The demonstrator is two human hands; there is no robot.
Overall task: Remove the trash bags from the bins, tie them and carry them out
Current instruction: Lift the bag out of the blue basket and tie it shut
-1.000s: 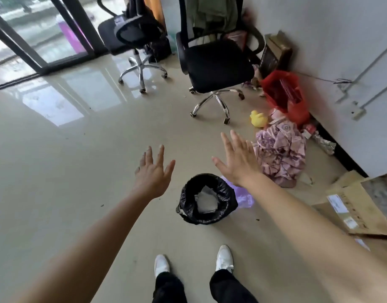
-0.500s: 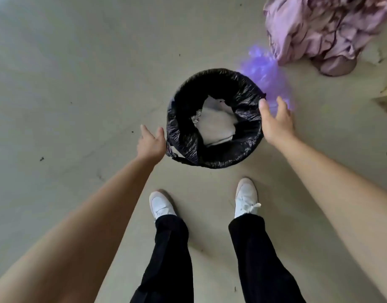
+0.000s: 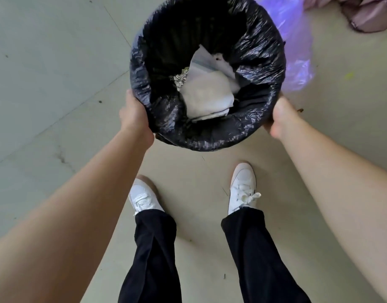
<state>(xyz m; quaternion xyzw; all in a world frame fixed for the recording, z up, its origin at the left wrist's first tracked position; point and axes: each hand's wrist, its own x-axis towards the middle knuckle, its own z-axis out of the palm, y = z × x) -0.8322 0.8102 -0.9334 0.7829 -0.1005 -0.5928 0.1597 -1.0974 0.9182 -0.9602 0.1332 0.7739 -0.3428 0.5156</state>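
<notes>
A round bin lined with a black trash bag [image 3: 260, 62] stands on the floor right in front of my feet. The bag's edge is folded over the bin's rim, so the bin itself is hidden. White paper and a bit of crumpled foil [image 3: 204, 92] lie inside. My left hand [image 3: 133, 114] presses against the bag at the rim's left side. My right hand [image 3: 278, 117] holds the rim's right side, its fingers tucked under the bag and out of sight.
A thin purple plastic bag [image 3: 295, 44] lies on the floor behind the bin on the right. A heap of pink cloth [image 3: 367, 12] fills the top right corner. My white shoes [image 3: 242, 189] stand just below the bin on the pale tiled floor [image 3: 57, 73].
I have bent down much closer over the bin. Both hands dropped from the air to the rim and now clasp its left and right sides.
</notes>
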